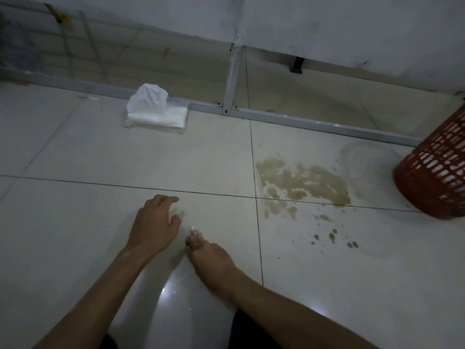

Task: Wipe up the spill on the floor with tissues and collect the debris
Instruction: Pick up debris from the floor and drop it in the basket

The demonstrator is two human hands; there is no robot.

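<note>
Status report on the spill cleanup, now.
Left hand open, empty, over the tile. Right hand pinching small debris bits. Brown spill unwiped. Tissue pack untouched; nothing blocking.

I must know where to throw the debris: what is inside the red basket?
The red basket stands at the right edge, partly cut off. Through its slotted wall only light gaps show; no contents can be made out. Its opening is out of view, so the inside stays unknown.
</note>
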